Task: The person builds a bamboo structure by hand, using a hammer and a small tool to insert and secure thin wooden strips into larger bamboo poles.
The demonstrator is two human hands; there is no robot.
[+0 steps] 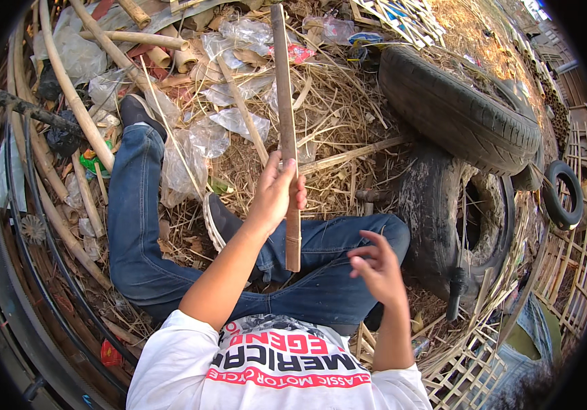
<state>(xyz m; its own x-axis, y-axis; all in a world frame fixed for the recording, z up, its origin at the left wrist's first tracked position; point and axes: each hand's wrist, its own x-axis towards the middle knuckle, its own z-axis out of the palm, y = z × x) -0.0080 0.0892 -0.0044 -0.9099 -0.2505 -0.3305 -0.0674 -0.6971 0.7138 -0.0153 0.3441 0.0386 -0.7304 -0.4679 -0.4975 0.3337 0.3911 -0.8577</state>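
A long flat brown strip of bamboo or wood (284, 96) stands nearly upright in the picture, above my bent legs. My left hand (278, 191) is wrapped round its lower half, the thumb lying along its face. The strip's lower end hangs over my jeans (334, 239). To the right of that end, my right hand (377, 268) is raised with nothing in it, its fingers apart and partly curled. It touches neither the strip nor the tyres beyond it.
Two worn tyres (457, 109) lie stacked at the right, and a smaller tyre (563, 195) is farther off. Clear plastic scraps (242, 123), dry straw and bamboo poles (68, 75) cover the ground ahead. Black metal bars (47, 225) run along the left; woven bamboo lattice (468, 365) lies at lower right.
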